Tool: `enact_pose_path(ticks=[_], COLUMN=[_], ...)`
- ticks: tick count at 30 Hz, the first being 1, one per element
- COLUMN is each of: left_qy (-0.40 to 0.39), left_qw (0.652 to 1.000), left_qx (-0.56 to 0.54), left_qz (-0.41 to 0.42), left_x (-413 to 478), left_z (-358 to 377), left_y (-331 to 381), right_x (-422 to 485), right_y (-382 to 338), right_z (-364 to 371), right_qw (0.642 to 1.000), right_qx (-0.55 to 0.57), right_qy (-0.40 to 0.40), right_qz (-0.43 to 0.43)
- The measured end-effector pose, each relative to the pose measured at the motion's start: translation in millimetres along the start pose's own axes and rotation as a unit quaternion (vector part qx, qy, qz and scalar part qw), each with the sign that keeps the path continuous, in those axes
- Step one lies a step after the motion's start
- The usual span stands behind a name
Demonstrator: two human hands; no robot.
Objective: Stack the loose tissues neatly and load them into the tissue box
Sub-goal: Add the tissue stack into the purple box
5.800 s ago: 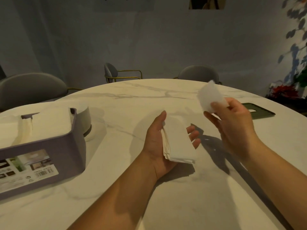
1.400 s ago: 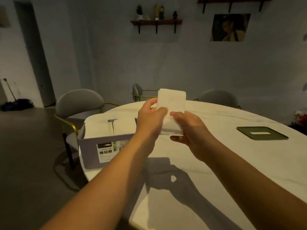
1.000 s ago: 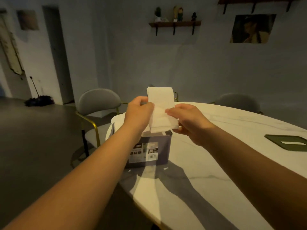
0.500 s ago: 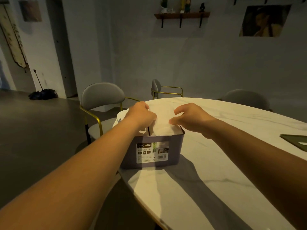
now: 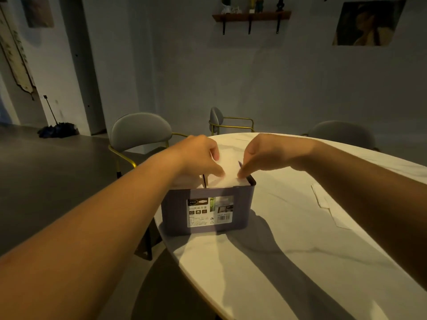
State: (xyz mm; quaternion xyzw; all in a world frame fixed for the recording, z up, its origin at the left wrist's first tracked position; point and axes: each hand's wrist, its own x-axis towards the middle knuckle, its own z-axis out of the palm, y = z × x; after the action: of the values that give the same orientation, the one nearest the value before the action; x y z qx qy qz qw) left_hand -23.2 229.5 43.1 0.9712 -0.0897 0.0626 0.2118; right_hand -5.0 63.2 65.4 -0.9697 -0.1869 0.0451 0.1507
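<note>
- Over by the left edge of the marble table [image 5: 288, 262] stands the tissue box [image 5: 242, 204], a purple-grey tub with its printed label and barcode facing the camera.
- tissue stack [image 5: 227, 168] is a neat white wad going into the open top of the box, on the right-hand side. Its bottom is below the rim and the rest pokes up between the two hands.
- left hand [image 5: 201, 158] comes in from the left, fingers curled over the top of the stack and the thumb tip pressed on its front face, so it's pinching the stack.
- right hand [image 5: 265, 155] does the same from the other side: knuckles up, fingers bent, one fingertip on the stack's right edge just above the rim. That reads as a grip too.
- a thin dark upright piece shows inside the box just under the left hand, with more white beside it. Can't tell what that white bit is.
- loose tissues [image 5: 323, 199] lie flat on the table, well to the right of the box and partly hidden by the right forearm.
- background stuff: three grey chairs with gold frames around the table, the closest chair [image 5: 141, 130] right behind the box, plus a wall shelf [image 5: 251, 16] with little ornaments and a picture [image 5: 367, 21] on the wall.
</note>
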Motion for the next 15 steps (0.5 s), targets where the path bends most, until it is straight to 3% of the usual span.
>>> enact_pose_path(ticks=[3, 10, 15], left_qy=[-0.044, -0.047, -0.025], left_qw=[0.998, 0.996, 0.993], left_qx=[0.034, 0.075, 0.111], left_qz=[0.007, 0.022, 0.045], left_x=[2, 8, 5], left_z=[4, 13, -6], left_y=[2, 6, 8], right_x=[2, 11, 5], right_y=[2, 5, 1], right_z=[8, 19, 3], right_qw=[0.999, 0.996, 0.987], right_qx=[-0.043, -0.093, -0.087], right_qy=[-0.013, -0.007, 0.068], right_qz=[-0.009, -0.011, -0.118])
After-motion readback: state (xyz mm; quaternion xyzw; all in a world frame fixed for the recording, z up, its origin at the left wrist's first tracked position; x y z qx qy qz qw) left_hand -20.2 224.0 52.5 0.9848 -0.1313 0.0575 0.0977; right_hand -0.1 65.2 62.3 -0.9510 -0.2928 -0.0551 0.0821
